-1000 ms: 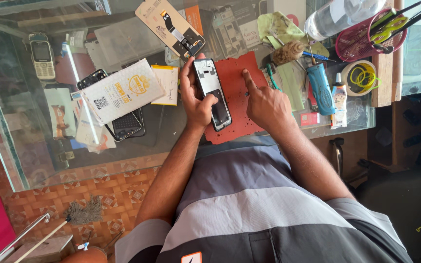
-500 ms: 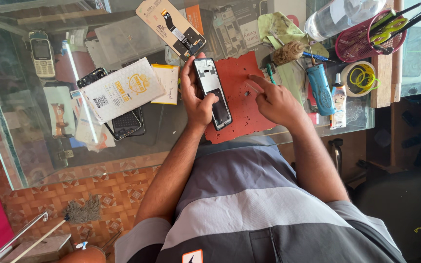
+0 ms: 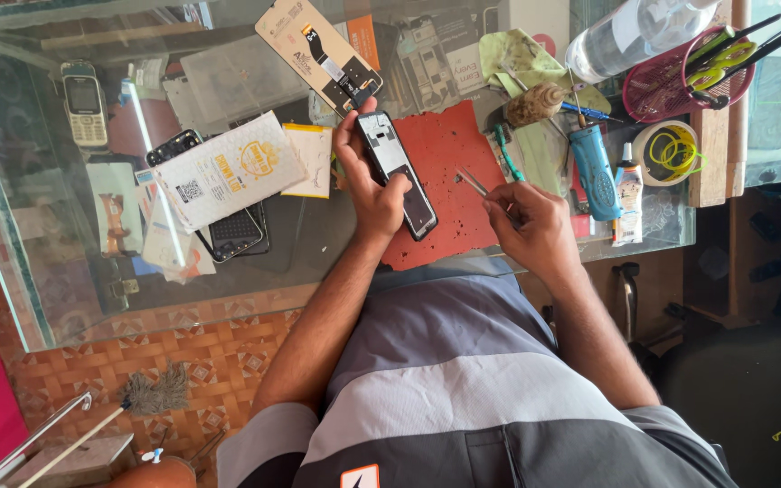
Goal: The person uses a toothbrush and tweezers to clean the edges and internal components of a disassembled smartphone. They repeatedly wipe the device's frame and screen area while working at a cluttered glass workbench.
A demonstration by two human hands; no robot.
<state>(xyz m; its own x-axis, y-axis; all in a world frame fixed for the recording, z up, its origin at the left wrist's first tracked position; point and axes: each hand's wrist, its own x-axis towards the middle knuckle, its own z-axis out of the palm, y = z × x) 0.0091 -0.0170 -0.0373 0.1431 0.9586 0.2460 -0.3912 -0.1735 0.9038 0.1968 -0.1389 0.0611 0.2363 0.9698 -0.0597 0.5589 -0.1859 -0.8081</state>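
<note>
Left hand [image 3: 374, 192] is wrapped around an opened-up phone [image 3: 397, 173], thumb lying across its lower half, holding it tilted over the red mat [image 3: 449, 158] on the glass worktop [image 3: 65, 271]. Right hand [image 3: 535, 230] is closed in a pinch on a pair of thin metal tweezers [image 3: 475, 183], tips pointing toward the phone but not touching it, hovering over the mat just beside it. Right of that hand there's a blue tool [image 3: 595, 172], a small glue tube [image 3: 625, 185] and a roll of tape [image 3: 666, 152]. Further back sits a pink basket [image 3: 671, 95] full of tools and a clear bottle [image 3: 630, 34]. Off to the left is a white padded envelope [image 3: 228, 170], and an old keypad phone [image 3: 85, 104] shows in the glass case.
</note>
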